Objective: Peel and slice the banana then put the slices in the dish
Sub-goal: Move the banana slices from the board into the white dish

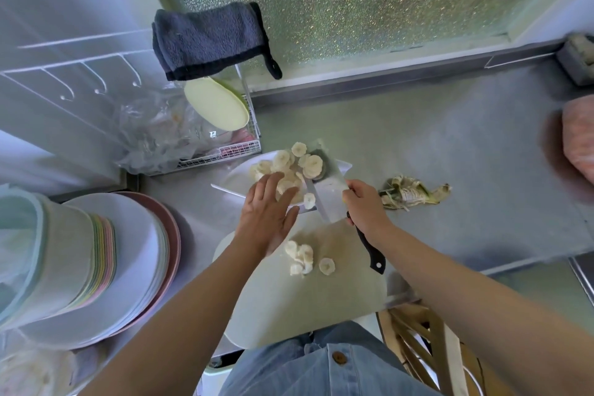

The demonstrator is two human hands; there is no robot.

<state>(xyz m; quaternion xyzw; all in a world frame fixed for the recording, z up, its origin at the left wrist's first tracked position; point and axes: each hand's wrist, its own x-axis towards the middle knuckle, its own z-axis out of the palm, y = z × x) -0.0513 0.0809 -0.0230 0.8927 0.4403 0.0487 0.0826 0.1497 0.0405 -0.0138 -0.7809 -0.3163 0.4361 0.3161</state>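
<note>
My right hand (366,207) grips the black handle of a wide knife (331,199), whose blade is tilted over the white dish (238,175). Several banana slices (289,167) lie in the dish and some sit on the blade's far end. One slice (309,200) is at the blade's left edge. My left hand (268,215) is flat with straight fingers beside the blade, over the dish's near edge. Several more slices (303,258) remain on the pale cutting board (302,296). The banana peel (413,193) lies on the counter to the right.
A stack of plates (135,267) and bowls (48,254) stands at the left. A wire rack (225,151) with plastic bags and a pale lid is behind the dish. A dark towel (209,42) hangs above. A wooden chair (427,344) is at the lower right.
</note>
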